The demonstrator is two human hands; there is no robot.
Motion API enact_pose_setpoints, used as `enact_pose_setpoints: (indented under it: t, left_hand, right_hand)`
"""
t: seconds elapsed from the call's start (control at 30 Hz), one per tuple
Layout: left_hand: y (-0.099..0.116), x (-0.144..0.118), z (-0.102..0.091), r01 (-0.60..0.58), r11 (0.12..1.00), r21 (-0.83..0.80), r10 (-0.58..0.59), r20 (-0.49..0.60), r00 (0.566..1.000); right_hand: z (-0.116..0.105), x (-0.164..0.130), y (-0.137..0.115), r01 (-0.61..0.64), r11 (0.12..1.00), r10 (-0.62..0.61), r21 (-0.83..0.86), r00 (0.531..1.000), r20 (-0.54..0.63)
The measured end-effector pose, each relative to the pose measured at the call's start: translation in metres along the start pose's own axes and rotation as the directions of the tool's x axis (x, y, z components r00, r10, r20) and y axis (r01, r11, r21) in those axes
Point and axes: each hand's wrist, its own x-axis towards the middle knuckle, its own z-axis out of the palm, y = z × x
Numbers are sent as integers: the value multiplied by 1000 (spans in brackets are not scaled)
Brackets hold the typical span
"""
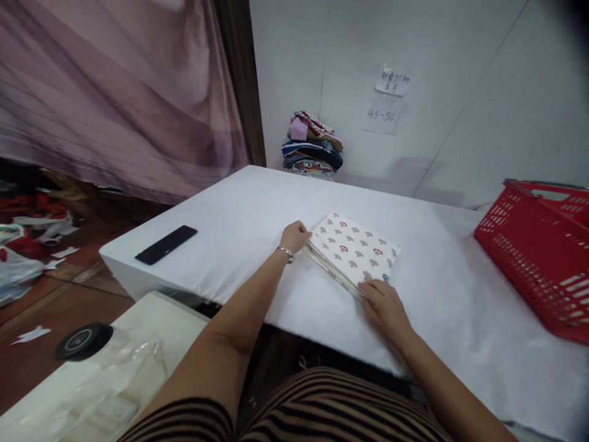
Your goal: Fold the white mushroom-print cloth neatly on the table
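Folded cloth [353, 252] lies mid-table [230, 209]; we judge it light, soft and floppy. Our left hand [294, 236] pinches its far-left corner, our right hand [385, 305] presses the near corner; best held at the stacked edges.

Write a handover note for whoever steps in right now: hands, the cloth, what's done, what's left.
Left hand: fingers curled on the near-left corner of the folded patterned cloth.
Right hand: resting on its near corner, pressing the edge.
Cloth lies folded into a flat square on the white table.
Red basket at right, apart from the cloth; its inside is not visible.
Folded stack by the far wall.
Done: cloth folded. Left: not yet moved off the table.
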Motion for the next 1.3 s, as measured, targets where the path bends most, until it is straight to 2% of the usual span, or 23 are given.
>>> enact_pose_setpoints:
  t: [0.17, 0.33, 0.6, 0.73, 0.83, 0.93, 1.07, 1.13, 1.3]
  left_hand:
    - [-15, 2, 11, 172, 984, -47, -168, 71, 983]
    - [-18, 3, 10, 122, 983, -137, -121, 10, 993]
    - [-12, 2, 8, 168, 984, 62, -173, 79, 982]
    - [-15, 1, 7, 131, 988, 77, -137, 67, 988]
    - [-20, 1, 9, 138, 989, 55, -141, 65, 988]
    - [-24, 2, 10, 147, 989, 33, -149, 82, 985]
    - [-26, 3, 10, 136, 991, 5, -136, 92, 986]
    - [-28, 3, 10, 131, 991, -6, -130, 94, 987]
    - [-36, 4, 14, 116, 992, -53, -112, 83, 990]
  right_hand:
    - [0, 0, -1, 3, 1000, -3, -21, 1000, 16]
    - [0, 1, -2, 2, 1000, -1, -28, 999, 33]
    - [-4, 4, -6, 16, 999, -13, -37, 998, 61]
    - [-6, 4, -9, 2, 1000, -1, -10, 998, 70]
    - [-15, 13, -8, -16, 998, 8, 60, 992, 124]
    - [-26, 34, -3, -54, 982, 17, 183, 980, 199]
    - [-26, 85, 4, -75, 967, 44, 243, 991, 129]
    - [-14, 117, 5, -83, 971, 58, 223, 992, 115]
    - [34, 194, 14, -42, 995, 19, 88, 968, 249]
